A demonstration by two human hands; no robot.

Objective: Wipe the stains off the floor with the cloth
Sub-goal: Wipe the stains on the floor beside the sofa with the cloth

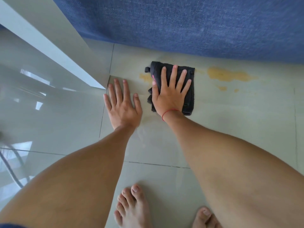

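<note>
A blue rug [189,22] fills the top of the view, its edge running just above the working area on the pale tiled floor [230,129]. To the left a glossy white panel [49,51] slants down to a corner near the hands.

The biggest yellow stain [227,74] lies to the right of the cloth, clear of it and untouched, with a few small yellow specks [222,88] just below it. A smaller yellow patch [145,77] sits at the cloth's left edge, partly under it as far as can be told.

The dark folded cloth [189,94] lies flat on the tile between those two marks. The right hand [171,96] presses down on it with the palm, fingers spread wide and straight — an open grip that pins the cloth rather than closing round it. A red thread circles that wrist. The left hand [122,104] is flat on the bare tile just beside the cloth, fingers open, holding nothing, apparently as a brace.

By my reading the job is in its early-to-middle part: faint streaks near the cloth suggest some wiping, yet the main stain and its specks are all left to do — the cloth would have to travel right.
</note>
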